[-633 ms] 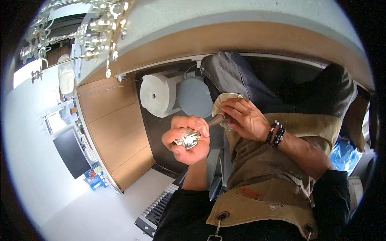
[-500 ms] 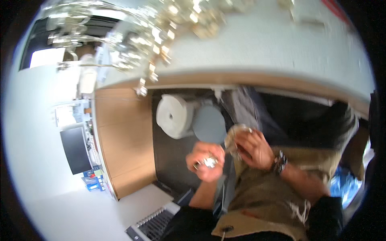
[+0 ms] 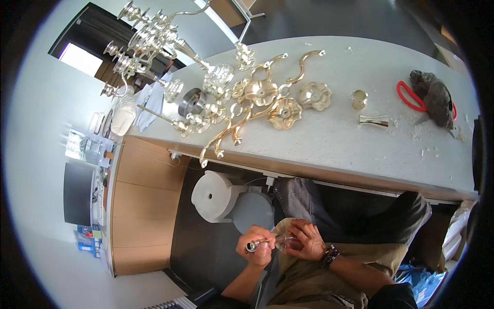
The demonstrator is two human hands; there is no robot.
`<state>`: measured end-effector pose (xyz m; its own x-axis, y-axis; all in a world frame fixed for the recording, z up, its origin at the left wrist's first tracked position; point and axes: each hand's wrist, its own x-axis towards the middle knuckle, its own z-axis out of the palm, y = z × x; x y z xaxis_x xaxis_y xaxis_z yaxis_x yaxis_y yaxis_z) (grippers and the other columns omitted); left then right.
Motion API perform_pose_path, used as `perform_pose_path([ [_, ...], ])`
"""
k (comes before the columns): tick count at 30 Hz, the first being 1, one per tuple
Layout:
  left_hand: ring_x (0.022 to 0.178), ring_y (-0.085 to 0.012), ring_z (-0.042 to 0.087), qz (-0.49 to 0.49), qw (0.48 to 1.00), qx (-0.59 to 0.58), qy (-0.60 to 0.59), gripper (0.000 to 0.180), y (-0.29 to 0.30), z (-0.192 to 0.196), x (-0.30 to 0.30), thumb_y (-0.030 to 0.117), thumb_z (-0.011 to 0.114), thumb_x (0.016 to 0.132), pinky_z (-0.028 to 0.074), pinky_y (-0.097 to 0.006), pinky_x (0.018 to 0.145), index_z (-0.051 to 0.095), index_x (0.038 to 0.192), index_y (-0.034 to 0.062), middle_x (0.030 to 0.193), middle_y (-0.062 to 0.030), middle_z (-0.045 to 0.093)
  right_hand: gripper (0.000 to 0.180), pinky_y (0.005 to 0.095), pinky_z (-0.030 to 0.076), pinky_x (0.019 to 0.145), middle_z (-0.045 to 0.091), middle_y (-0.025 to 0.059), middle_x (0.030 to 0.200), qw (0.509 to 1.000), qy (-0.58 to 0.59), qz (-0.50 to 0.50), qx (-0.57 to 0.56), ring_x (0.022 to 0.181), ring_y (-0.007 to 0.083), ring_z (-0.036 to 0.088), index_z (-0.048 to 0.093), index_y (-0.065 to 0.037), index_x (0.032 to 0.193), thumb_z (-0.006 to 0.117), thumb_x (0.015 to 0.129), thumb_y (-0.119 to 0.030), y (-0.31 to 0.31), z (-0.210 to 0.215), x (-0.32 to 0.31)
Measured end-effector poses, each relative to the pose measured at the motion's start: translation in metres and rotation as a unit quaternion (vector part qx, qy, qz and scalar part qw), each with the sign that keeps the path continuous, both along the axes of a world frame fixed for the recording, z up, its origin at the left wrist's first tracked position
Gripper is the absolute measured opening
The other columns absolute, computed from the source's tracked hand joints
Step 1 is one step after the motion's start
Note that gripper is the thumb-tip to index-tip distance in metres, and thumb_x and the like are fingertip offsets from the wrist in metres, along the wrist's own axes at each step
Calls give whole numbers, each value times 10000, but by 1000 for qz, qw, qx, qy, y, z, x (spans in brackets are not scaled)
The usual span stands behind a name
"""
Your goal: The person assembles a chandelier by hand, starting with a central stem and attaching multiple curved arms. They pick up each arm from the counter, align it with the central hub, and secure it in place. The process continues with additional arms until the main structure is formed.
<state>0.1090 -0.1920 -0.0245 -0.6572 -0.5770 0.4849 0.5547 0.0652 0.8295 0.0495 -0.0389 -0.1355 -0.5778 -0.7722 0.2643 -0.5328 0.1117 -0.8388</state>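
Note:
My left hand (image 3: 256,247) is wrapped round the narrow stem of a shiny metal candlestick (image 3: 281,239), whose hollow end pokes out of the fist. Fingers of my right hand (image 3: 306,241) press on the candlestick's wide round foot, partly hiding it. It lies tilted over my lap, in front of a brown apron (image 3: 319,273). On the table (image 3: 329,134) beyond are gold-coloured curved arms (image 3: 226,135), flower-shaped drip pans (image 3: 261,93), a small cup (image 3: 359,99) and a short flared metal piece (image 3: 374,121).
Assembled silver candelabra (image 3: 218,76) stand at the table's far left. Scissors with red handles (image 3: 410,96) lie by a dark grey cloth (image 3: 433,100) at the right, near white crumbs. Below the table are a white round container (image 3: 212,195) and a grey round lid (image 3: 253,212).
The view has tilted up and steadied, so more of the tabletop shows. Both hands keep hold of the candlestick and appear lower in the picture.

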Motion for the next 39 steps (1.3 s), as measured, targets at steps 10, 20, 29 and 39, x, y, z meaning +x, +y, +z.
perform_pose_path([
  [10, 495, -160, 473, 10, 997, -67, -31, 203, 2, 5, -6, 149, 557, 946, 443, -305, 388, 422, 1049, 37, 802, -214, 558, 752, 483, 401, 998, 471, 141, 1402, 1000, -21, 9, 11, 1286, 354, 457, 521, -112, 1359, 819, 742, -423, 4, 1, -2],
  [20, 492, -148, 511, 26, 999, -20, -15, 202, 13, 10, -15, 107, 654, 893, 433, -272, 418, 510, 981, -4, 763, -198, 602, 681, 475, 407, 1054, 516, 185, 1387, 989, -115, 96, 19, 1321, 363, 463, 512, -35, 1356, 760, 842, -408, 17, 33, -35],
  [29, 477, -110, 493, 45, 993, -109, -29, 241, 6, 4, -16, 176, 658, 912, 409, -262, 395, 515, 984, -5, 753, -182, 602, 229, 395, 572, 781, 708, 187, 992, 985, -32, 152, -72, 918, 349, 694, 676, 24, 1051, 718, 841, -57, 4, 210, -116],
  [39, 606, -147, 589, 48, 996, -69, -31, 149, -5, 7, -16, -16, 707, 756, 471, -270, 559, 631, 883, -2, 752, -101, 640, 206, 407, 530, 832, 693, 176, 1046, 892, 436, -32, 112, 928, 359, 658, 709, -16, 1003, 699, 817, -102, -96, 267, -284],
])
